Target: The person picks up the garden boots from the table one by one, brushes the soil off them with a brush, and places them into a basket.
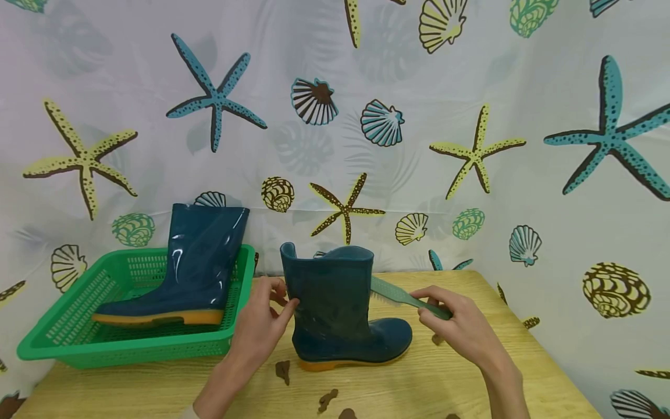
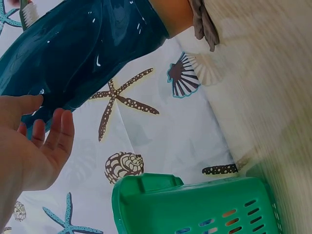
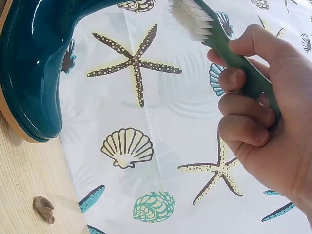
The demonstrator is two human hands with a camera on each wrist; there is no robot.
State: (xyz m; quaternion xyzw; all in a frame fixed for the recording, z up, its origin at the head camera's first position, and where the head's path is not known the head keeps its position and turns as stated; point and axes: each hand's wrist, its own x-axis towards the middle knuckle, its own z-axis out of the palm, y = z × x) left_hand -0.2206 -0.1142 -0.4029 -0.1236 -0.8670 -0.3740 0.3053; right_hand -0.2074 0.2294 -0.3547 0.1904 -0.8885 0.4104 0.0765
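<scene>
A dark blue rubber boot [image 1: 330, 308] with a tan sole stands upright on the wooden table, toe to the right. My left hand [image 1: 264, 320] holds the back of its shaft between thumb and fingers, below the top rim. In the left wrist view, the thumb and fingertips of that hand [image 2: 36, 141] meet the glossy shaft [image 2: 87, 44]. My right hand [image 1: 455, 326] grips the handle of a green scrub brush [image 1: 398, 294] to the right of the shaft. White bristles [image 3: 192, 22] show in the right wrist view; the shaft partly hides the brush head in the head view.
A green plastic basket [image 1: 152, 352] stands at the left, with a second blue boot [image 1: 201, 262] in it. Several brown clumps [image 1: 283, 370] lie on the table [image 1: 387, 387] around the standing boot. A white curtain [image 1: 324, 52] printed with starfish and shells hangs behind and at the right.
</scene>
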